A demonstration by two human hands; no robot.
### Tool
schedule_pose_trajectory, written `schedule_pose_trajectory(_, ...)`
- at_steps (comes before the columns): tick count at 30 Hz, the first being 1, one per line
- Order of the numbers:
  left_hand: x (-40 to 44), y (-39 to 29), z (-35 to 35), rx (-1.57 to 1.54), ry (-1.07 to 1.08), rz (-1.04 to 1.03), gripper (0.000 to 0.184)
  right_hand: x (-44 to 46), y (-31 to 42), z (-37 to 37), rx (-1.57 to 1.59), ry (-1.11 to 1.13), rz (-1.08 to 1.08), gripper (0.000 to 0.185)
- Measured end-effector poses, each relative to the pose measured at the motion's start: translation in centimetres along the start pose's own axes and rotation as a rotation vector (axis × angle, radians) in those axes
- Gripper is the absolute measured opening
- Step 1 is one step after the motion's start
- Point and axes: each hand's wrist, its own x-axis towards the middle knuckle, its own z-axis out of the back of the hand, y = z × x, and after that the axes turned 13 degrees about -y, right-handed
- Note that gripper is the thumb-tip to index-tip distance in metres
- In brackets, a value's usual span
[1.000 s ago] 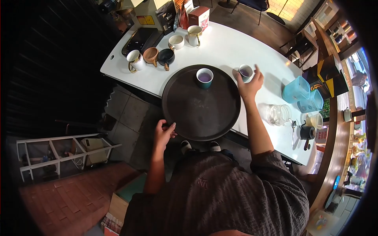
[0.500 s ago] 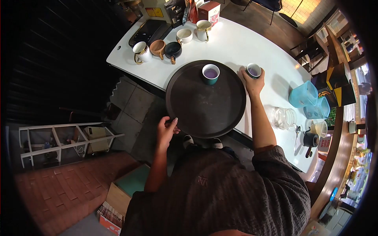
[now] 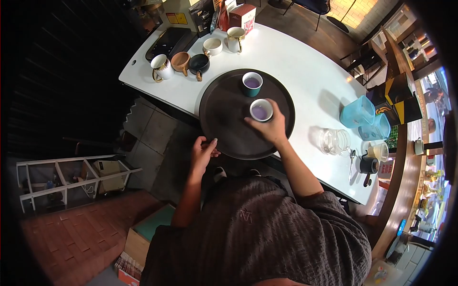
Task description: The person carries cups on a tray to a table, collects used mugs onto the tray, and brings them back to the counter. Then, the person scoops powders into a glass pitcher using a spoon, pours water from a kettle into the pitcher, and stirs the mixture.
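A round dark tray (image 3: 229, 128) juts over the near edge of the white table (image 3: 305, 62). My right hand (image 3: 273, 125) grips a small cup (image 3: 261, 110) with purple liquid inside, over the tray's right half; whether its base touches the tray I cannot tell. Just behind it on the tray stands a teal cup (image 3: 252, 84) with a white inside, also holding purple liquid. My left hand (image 3: 205, 151) pinches the tray's rim at the near left, thumb on top.
Several mugs, among them a black one (image 3: 199, 64), stand at the back left near a black scale-like device (image 3: 171, 43). To the right are blue containers (image 3: 358, 112), a glass pitcher (image 3: 334, 141), a spoon (image 3: 352, 164) and a dark pot (image 3: 369, 165).
My right hand closed around the small cup on the table and carried it left over the tray. My left hand has stayed at the tray's rim.
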Motion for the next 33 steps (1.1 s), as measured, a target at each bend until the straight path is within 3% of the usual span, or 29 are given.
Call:
schedule_pose_trajectory(11, 0.1, 0.3, -0.1, -0.021, -0.001, -0.009, 0.031, -2.3, -1.5, -2.6, -0.030, 0.193, 0.071, 0.071)
schedule_pose_trajectory(17, 0.1, 1.1, -0.3, 0.032, -0.034, -0.087, 0.030, -1.5, -1.6, -1.2, 0.133, 0.334, 0.067, 0.089)
schedule_pose_trajectory(19, 0.1, 1.5, -0.3, 0.058, -0.066, -0.105, 0.030, 0.0, -3.0, 0.3, 0.148, 0.284, 0.456, 0.092)
schedule_pose_trajectory(21, 0.1, 1.6, -0.3, 0.092, -0.083, -0.134, 0.031, 2.7, -5.4, 3.2, -0.014, 0.194, 0.573, 0.073)
schedule_pose_trajectory(23, 0.0, 1.7, -0.2, 0.126, -0.099, -0.155, 0.031, 5.5, -8.2, 4.3, -0.192, 0.013, 0.420, 0.055)
schedule_pose_trajectory(24, 0.1, 1.6, -0.2, 0.178, -0.104, -0.153, 0.031, 6.5, -8.9, 4.2, -0.319, -0.117, 0.308, 0.053)
schedule_pose_trajectory(26, 0.1, 1.1, -0.5, 0.223, -0.112, -0.155, 0.031, 8.4, -10.9, 4.0, -0.573, -0.186, 0.328, 0.053)
schedule_pose_trajectory(33, 0.2, 1.6, -1.5, 0.277, -0.175, 0.042, 0.047, 12.6, -13.0, 1.5, -0.518, 0.046, 0.281, 0.044)
